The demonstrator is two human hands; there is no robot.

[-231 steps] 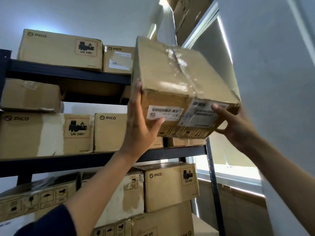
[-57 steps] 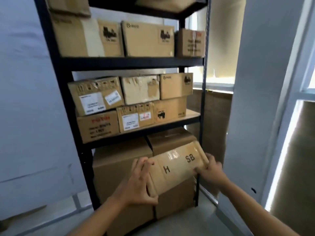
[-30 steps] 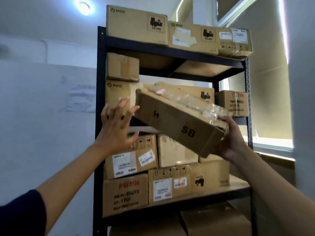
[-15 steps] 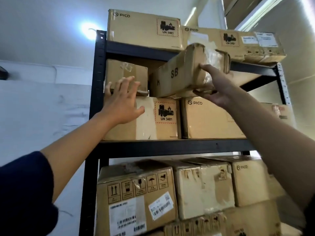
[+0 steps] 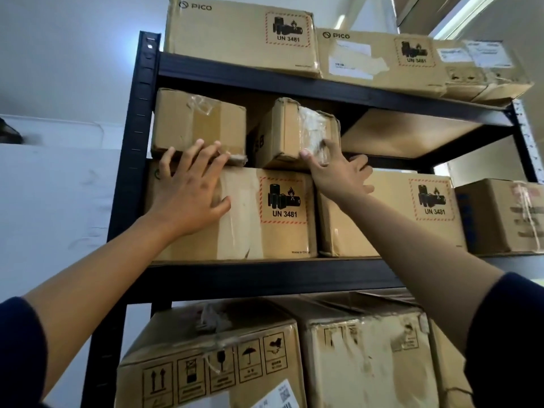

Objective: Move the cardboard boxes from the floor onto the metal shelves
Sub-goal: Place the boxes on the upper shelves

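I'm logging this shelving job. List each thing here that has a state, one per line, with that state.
Narrow box: end-on atop the big boxes, pushed in beside the small box.
Small box: sealed with tape, resting on a big box.
Big box: closed, on the shelf.
Left hand: open, fingers spread on the boxes.
Right hand: open, fingers pressing the narrow box's end.

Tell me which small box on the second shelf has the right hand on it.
The plastic-wrapped box, standing right of the plain taped box. The right hand presses its end; the left hand rests by the other.

Storeroom: black metal shelving (image 5: 134,172) crammed with cardboard boxes (image 5: 241,33)
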